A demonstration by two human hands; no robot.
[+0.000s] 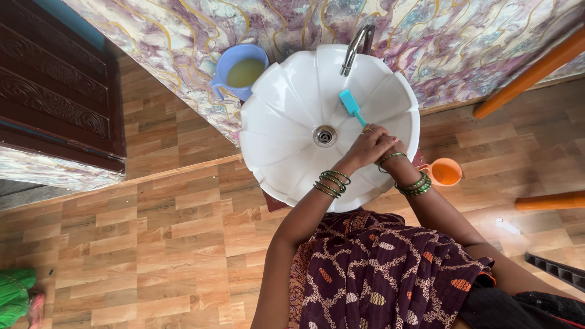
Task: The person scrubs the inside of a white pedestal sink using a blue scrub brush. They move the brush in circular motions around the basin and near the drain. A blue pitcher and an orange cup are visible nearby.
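while both hands meet over the white scalloped basin (286, 116), the left hand (364, 146) curls shut on a teal toothbrush (351, 105) pointing to eleven o'clock; the right hand (390, 146) presses against it, grip unclear; basin room lies open toward nine o'clock.

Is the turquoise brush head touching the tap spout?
Apart. The head view shows white basin between the turquoise brush head and the tap spout; both hands hold its handle.
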